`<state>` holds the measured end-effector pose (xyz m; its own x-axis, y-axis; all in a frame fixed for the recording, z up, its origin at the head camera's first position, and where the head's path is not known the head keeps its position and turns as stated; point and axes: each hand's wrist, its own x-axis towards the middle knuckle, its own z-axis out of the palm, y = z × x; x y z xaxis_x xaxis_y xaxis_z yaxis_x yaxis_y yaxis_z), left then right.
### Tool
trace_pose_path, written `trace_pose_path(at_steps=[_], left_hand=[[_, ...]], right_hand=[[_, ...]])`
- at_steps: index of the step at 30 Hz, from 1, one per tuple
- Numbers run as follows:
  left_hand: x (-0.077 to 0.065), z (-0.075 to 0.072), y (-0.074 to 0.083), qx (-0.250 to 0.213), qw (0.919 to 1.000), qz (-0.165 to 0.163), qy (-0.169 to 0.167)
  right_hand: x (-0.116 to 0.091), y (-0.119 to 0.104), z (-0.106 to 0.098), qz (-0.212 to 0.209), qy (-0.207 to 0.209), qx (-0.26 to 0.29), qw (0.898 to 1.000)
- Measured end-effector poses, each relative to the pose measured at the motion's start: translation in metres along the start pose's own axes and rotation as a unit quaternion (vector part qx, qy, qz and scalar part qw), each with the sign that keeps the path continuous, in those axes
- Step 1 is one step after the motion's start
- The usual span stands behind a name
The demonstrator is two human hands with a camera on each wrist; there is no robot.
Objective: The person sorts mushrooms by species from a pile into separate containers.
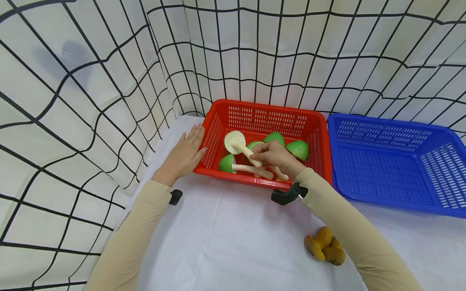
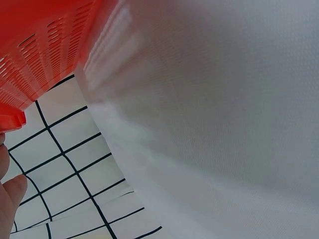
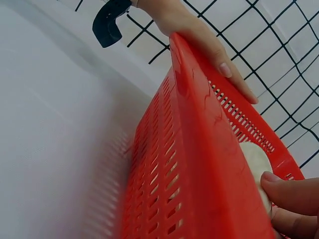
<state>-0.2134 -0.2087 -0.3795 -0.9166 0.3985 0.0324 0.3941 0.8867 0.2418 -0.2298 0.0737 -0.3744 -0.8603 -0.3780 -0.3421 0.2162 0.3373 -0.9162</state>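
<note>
Nearest, a mustard-brown lobed cluster (image 1: 324,248) lies on the white-covered table (image 1: 218,238), just beside the right forearm and well apart from the right hand.

Beyond it stands a red slotted basket (image 1: 269,107). The left hand (image 1: 185,151) lies along its left rim, fingers straight and holding nothing. The right hand (image 1: 275,155) reaches over the near rim and pinches the stem of a toy mushroom (image 1: 234,140), its pale cap underside turned up. That mushroom is at the fingertips, its cap to the left of them, within the basket.

The work looks partway: this one is gripped but not out of the basket. A green-capped mushroom (image 1: 227,163) lies near it by the front wall, and more green caps (image 1: 297,150) lie ungripped around the right hand.

To the right sits a blue slotted basket (image 1: 382,169); behind, a black wire grid (image 1: 330,13).
</note>
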Motion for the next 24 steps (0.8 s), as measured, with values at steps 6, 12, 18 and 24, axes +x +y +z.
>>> trace_pose_path(at_steps=[6, 12, 18, 24], left_hand=[[0.0004, 0.0008, -0.0014, 0.002, 1.0, 0.003, -0.001], [-0.0001, -0.0003, -0.0013, 0.002, 1.0, 0.005, 0.002], [-0.0001, -0.0004, -0.001, 0.002, 1.0, 0.004, 0.001], [-0.0002, -0.0007, 0.0005, 0.001, 1.0, 0.004, 0.007]], right_hand=[[-0.0013, -0.0005, 0.0006, 0.002, -0.003, -0.006, 1.0], [-0.0007, -0.0006, 0.0019, -0.002, 0.002, -0.042, 0.999], [-0.0012, -0.0002, 0.0013, -0.002, 0.002, -0.061, 0.998], [-0.0037, -0.0009, -0.0001, -0.001, 0.0, -0.06, 0.998]])
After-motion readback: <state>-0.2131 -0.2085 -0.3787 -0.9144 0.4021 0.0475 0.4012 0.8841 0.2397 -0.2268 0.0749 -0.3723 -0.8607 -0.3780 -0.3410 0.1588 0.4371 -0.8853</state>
